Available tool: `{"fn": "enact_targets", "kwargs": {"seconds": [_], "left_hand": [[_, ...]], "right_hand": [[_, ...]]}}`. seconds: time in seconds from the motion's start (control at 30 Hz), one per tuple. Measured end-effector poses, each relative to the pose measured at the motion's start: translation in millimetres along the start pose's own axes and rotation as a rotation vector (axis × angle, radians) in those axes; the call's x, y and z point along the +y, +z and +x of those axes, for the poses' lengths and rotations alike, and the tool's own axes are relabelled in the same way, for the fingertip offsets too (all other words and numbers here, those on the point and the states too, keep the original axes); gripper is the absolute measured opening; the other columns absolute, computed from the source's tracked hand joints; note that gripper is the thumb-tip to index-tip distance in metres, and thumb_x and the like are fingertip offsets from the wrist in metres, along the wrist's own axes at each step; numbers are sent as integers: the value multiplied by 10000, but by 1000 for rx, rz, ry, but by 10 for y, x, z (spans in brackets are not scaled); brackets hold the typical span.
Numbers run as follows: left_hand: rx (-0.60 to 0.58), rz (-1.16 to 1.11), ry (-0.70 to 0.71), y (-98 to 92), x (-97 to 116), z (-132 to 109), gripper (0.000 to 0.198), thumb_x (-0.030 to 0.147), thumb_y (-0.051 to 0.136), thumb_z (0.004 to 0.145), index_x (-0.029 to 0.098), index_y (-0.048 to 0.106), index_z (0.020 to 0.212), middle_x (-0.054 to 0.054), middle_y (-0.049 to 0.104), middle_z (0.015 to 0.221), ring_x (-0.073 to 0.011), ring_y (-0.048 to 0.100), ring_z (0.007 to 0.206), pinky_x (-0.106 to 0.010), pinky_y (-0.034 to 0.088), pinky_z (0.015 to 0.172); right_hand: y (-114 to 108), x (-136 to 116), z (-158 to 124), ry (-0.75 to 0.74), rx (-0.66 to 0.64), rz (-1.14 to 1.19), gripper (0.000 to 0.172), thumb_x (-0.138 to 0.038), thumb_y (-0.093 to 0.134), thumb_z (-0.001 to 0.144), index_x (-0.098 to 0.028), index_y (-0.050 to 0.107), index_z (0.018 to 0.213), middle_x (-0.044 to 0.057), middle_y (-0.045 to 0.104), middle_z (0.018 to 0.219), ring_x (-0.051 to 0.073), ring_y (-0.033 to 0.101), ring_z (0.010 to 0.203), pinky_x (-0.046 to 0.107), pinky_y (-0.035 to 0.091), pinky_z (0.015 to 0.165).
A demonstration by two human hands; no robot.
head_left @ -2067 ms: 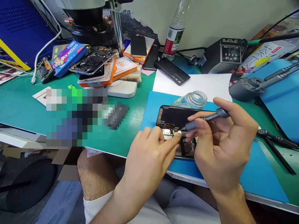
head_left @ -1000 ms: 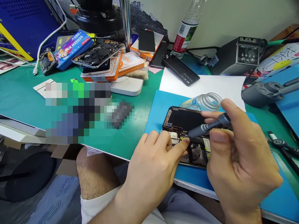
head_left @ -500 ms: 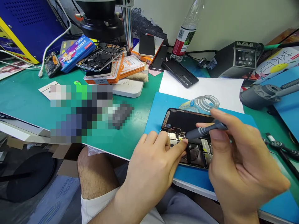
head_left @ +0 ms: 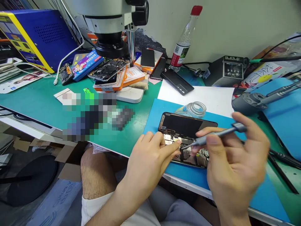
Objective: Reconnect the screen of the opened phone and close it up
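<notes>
An opened smartphone [head_left: 191,161] lies on the blue mat [head_left: 152,121], its insides exposed. Its dark screen panel [head_left: 185,124] is folded out along the far side. My left hand [head_left: 150,153] steadies the phone's left end, fingers curled at the edge and the index fingertip on the inner parts. In my right hand [head_left: 235,163] is a grey screwdriver [head_left: 217,135], pinched between thumb and fingers, with one fingertip at its rear cap. The screwdriver's thin tip hovers over or touches the phone's inside near my left index finger; I cannot tell which. My right hand covers the phone's right end.
Just behind the phone is a clear glass jar [head_left: 197,110] on its side. A black phone [head_left: 177,81] rests on white paper [head_left: 216,95]. Farther back stand a plastic bottle [head_left: 181,53] and a microscope [head_left: 105,28]. Boxes and phone parts are stacked at left; a grey tool holder [head_left: 249,102] is at right.
The screwdriver has tilted flatter and its tip has shifted away from the spot by my left fingertip. My right hand has opened slightly. The camera view has tilted up a little.
</notes>
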State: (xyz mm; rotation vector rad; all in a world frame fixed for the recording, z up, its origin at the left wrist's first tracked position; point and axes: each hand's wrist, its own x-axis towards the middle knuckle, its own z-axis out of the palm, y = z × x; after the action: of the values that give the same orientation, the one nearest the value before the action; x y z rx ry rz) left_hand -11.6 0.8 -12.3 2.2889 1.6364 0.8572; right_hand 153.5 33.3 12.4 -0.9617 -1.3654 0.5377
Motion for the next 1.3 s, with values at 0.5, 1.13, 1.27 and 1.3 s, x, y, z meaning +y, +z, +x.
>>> {"fn": "enact_targets", "kwargs": {"seconds": [0.5,1.13,1.27,1.3], "left_hand": [[13,-3,-4,-5,-19,-15,309,411,589,1107,368,759,1361,-21,605,913,-223,502,848,-362,382,728],[27,-7,5,5,5,-9,316,329,562,1132,342,747,1389,-21,588,912,-227,482,832,-383,366,724],[16,-3,2,1,0,-14,316,342,550,1138,347,742,1389,-19,582,921,-229,480,841,-386,360,713],[14,-1,1,0,0,-16,316,344,547,1139,348,743,1387,-19,582,922,-229,480,841,-387,359,714]], "right_hand": [[10,-14,-96,139,-132,-37,551,-283,719,1022,-314,512,1531,4,733,1015,93,655,619,223,608,529],[-13,33,-105,-47,-52,-74,695,-105,774,930,-335,555,1547,21,745,1023,158,760,850,224,628,539],[-18,48,-93,-80,-98,-85,749,-65,779,900,-365,558,1550,15,729,1007,161,753,822,232,613,487],[-19,51,-89,-81,-98,-91,754,-62,776,899,-368,556,1553,15,725,1008,160,750,813,237,617,486]]}}
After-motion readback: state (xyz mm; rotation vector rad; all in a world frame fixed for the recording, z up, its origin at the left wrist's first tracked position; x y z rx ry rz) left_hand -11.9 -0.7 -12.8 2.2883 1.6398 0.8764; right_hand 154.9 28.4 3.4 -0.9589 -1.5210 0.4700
